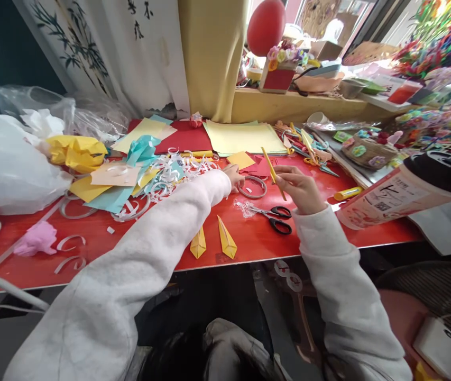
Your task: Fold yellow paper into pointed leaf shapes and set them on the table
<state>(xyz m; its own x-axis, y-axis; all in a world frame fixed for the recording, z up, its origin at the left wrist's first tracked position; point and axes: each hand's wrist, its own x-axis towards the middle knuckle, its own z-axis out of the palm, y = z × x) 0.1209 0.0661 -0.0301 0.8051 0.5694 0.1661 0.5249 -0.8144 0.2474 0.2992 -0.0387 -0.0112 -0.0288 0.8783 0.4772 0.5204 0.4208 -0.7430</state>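
Observation:
My right hand (298, 188) is closed, pinching a narrow folded strip of yellow paper (269, 165) between thumb and fingers above the table. Reaching forward across the table, my left hand (232, 177) has its fingers bent at the left edge of a thin roll of tape (264, 186); the sleeve and the angle hide part of its grip. Black-handled scissors (279, 219) lie between my hands, beside a crumpled clear scrap (245, 208). Closer to me rest two folded yellow paper pieces, one pointed (227, 241) and one partly behind my left sleeve (198, 244).
Curled white paper strips (169, 172) and coloured sheets cover the table's left side. Pale yellow sheets (245, 136) lie at the back. A tilted drink cup (392, 196) and a yellow tube (347, 193) are at right. A white plastic bag (7, 164) bulges at left.

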